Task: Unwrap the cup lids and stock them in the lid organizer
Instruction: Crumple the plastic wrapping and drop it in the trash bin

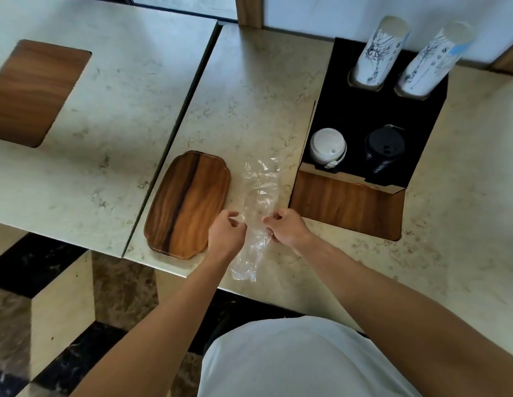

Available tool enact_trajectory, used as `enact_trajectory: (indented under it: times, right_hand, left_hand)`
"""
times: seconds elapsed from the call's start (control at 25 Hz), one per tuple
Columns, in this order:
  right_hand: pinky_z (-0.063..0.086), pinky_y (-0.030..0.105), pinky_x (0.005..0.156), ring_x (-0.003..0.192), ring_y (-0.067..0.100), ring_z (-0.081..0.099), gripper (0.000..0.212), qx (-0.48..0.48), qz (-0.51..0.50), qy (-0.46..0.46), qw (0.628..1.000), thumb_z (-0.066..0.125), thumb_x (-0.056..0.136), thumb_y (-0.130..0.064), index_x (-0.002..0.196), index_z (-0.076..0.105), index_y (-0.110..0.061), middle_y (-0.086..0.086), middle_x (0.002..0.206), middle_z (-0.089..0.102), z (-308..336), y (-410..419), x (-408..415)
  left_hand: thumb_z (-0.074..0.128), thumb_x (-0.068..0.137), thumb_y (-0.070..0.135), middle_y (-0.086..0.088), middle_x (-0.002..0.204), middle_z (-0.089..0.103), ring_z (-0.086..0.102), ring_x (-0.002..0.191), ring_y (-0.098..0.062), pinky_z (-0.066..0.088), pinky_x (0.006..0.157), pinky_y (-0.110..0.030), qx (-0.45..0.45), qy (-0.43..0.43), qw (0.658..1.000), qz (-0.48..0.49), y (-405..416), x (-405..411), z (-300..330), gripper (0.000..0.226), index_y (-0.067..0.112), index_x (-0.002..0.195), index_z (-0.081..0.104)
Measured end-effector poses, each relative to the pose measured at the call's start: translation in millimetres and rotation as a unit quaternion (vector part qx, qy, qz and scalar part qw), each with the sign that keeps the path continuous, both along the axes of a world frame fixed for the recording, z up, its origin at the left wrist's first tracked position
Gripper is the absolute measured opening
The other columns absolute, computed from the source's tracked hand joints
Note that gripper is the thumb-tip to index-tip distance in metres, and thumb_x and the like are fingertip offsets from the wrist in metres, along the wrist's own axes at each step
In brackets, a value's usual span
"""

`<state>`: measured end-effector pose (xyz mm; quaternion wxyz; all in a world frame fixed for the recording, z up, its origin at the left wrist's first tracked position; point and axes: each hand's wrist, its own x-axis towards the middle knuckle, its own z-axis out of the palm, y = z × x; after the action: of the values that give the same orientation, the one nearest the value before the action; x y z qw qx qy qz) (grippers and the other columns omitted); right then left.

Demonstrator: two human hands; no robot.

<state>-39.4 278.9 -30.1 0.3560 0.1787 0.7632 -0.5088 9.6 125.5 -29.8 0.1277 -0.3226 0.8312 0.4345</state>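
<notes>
The desk (249, 90) carries everything within arm's reach, which suits stocking from a standing position. Sunk into its right side is the organizer (372, 116), a black recess with wells that keep stacks upright: two sleeves of cups (378, 50) stand tilted in the far wells, and the near wells hold a white lid stack (327, 147) and a black lid stack (383, 151), so the lids appear already stocked. A wooden tray (189, 203) lies bare just left of the hands, probably a spot for staging lids. Between the tray and the organizer lies the clear wrap (258, 216), limp and flat, with no lids visible inside, its near end hanging over the desk edge. The left hand (225, 233) and right hand (286, 226) each have their grip pinched together on the wrap's opposite sides near its middle, likely to gather or smooth the empty plastic for disposal. Judging by the full wells and the empty wrap, only tidying remains.
</notes>
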Motion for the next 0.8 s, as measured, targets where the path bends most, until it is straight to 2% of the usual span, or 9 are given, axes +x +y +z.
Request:
enact_trajectory:
  times: [0.16, 0.28, 0.36, 0.4, 0.48, 0.6, 0.68, 0.8]
  right_hand:
    - [0.053, 0.03, 0.06, 0.063, 0.016, 0.058, 0.024, -0.036, -0.026, 0.006, 0.999, 0.065, 0.096, -0.018, 0.105, 0.067, 0.004, 0.008, 0.075, 0.063, 11.3, 21.2, 4.7]
    - [0.056, 0.026, 0.06, 0.061, 0.013, 0.06, 0.024, -0.058, -0.029, 0.021, 0.998, 0.069, 0.095, -0.021, 0.103, 0.068, 0.001, 0.005, 0.074, 0.065, 19.7, 42.5, 8.1]
    - [0.056, 0.026, 0.059, 0.06, 0.012, 0.059, 0.025, -0.066, -0.037, 0.027, 0.997, 0.072, 0.093, -0.022, 0.101, 0.068, 0.001, 0.003, 0.071, 0.064, 23.5, 56.5, 12.4]
    - [0.056, 0.025, 0.06, 0.06, 0.012, 0.059, 0.026, -0.067, -0.04, 0.034, 0.996, 0.073, 0.092, -0.022, 0.1, 0.068, 0.001, 0.003, 0.071, 0.064, 24.9, 62.7, 15.2]
    - [0.056, 0.026, 0.063, 0.062, 0.013, 0.06, 0.026, -0.074, -0.064, 0.057, 0.994, 0.079, 0.087, -0.023, 0.098, 0.069, -0.002, 0.003, 0.072, 0.067, 26.5, 79.5, 25.1]
    - [0.058, 0.023, 0.064, 0.062, 0.008, 0.063, 0.027, -0.097, -0.122, 0.074, 0.985, 0.086, 0.078, -0.02, 0.097, 0.068, -0.012, -0.002, 0.072, 0.069, 24.6, 102.8, 44.9]
    - [0.056, 0.023, 0.061, 0.06, 0.007, 0.063, 0.034, -0.107, -0.162, 0.074, 0.978, 0.088, 0.076, -0.013, 0.103, 0.067, -0.011, -0.001, 0.074, 0.069, 21.5, 114.0, 55.6]
    - [0.055, 0.025, 0.06, 0.064, 0.011, 0.067, 0.037, -0.117, -0.204, 0.079, 0.969, 0.087, 0.076, -0.009, 0.108, 0.069, -0.007, 0.005, 0.079, 0.074, 19.5, 126.8, 64.0]
  left_hand:
    - [0.065, 0.088, 0.029, 0.005, 0.087, 0.066, 0.065, 0.077, -0.012, 0.05, 0.065, -0.031, 0.046, -0.026, 0.998, 0.023, 3.3, -7.6, -2.2, 0.025, 0.021, 0.11, 0.059]
    - [0.065, 0.094, 0.022, -0.005, 0.086, 0.073, 0.066, 0.073, -0.019, 0.051, 0.067, -0.033, 0.202, -0.051, 0.978, 0.004, 11.4, -18.8, -5.7, 0.012, 0.012, 0.099, 0.068]
    - [0.063, 0.095, 0.01, -0.016, 0.087, 0.073, 0.068, 0.071, -0.026, 0.053, 0.066, -0.036, 0.315, -0.075, 0.946, 0.004, 16.8, -23.9, -5.3, 0.01, 0.003, 0.102, 0.068]
    - [0.064, 0.094, 0.004, -0.019, 0.087, 0.071, 0.068, 0.068, -0.027, 0.055, 0.064, -0.035, 0.343, -0.079, 0.936, 0.004, 18.6, -25.2, -5.8, 0.012, -0.002, 0.105, 0.067]
    - [0.065, 0.091, -0.004, -0.02, 0.083, 0.067, 0.064, 0.064, -0.025, 0.055, 0.058, -0.032, 0.366, -0.083, 0.927, -0.013, 28.2, -28.9, -4.3, 0.014, -0.008, 0.104, 0.065]
    - [0.063, 0.09, -0.009, -0.017, 0.077, 0.062, 0.057, 0.062, -0.024, 0.051, 0.053, -0.03, 0.41, -0.106, 0.906, -0.02, 46.1, -33.5, -0.1, 0.008, -0.007, 0.097, 0.065]
    - [0.06, 0.091, -0.007, -0.017, 0.075, 0.062, 0.058, 0.062, -0.025, 0.051, 0.052, -0.03, 0.408, -0.12, 0.904, -0.034, 57.9, -32.6, 5.5, 0.008, -0.005, 0.089, 0.067]
    - [0.054, 0.094, -0.005, -0.017, 0.076, 0.064, 0.059, 0.063, -0.026, 0.049, 0.055, -0.033, 0.403, -0.124, 0.907, -0.018, 70.4, -31.6, 11.7, 0.012, -0.003, 0.09, 0.066]
